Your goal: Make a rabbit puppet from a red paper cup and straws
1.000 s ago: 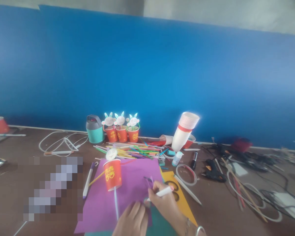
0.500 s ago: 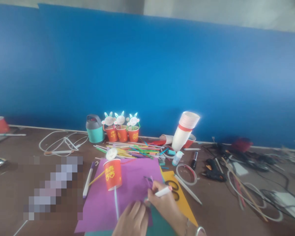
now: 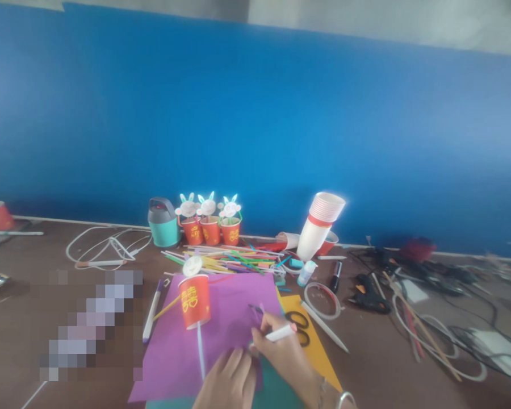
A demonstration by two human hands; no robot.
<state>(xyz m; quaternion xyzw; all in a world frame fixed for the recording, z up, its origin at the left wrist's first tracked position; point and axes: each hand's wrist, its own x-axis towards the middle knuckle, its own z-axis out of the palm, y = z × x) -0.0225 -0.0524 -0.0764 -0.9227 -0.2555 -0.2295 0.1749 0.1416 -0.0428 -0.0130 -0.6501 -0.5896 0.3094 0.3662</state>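
My right hand (image 3: 279,346) grips a white marker (image 3: 281,332) with a pink end, its tip low near the paper by my left fingers. My left hand (image 3: 230,375) lies on the paper with its fingers together, pressing it down. Under both hands are a purple sheet (image 3: 234,307) and a teal sheet (image 3: 281,389). Black scissors (image 3: 300,321) lie partly hidden beneath my right hand, on a yellow sheet (image 3: 319,363). A red paper cup (image 3: 196,301) with a white round piece (image 3: 192,265) rests on the purple sheet, left of my hands.
Behind the sheets lie loose coloured pipe cleaners (image 3: 238,261). Several red cups with bunny-like figures (image 3: 210,230) stand near a teal container (image 3: 164,224). A tilted stack of white cups (image 3: 317,224), a glue gun (image 3: 368,295) and cables (image 3: 451,341) are to the right.
My right hand and the marker have shifted very slightly left. The view has moved a little; everything else stays in place.
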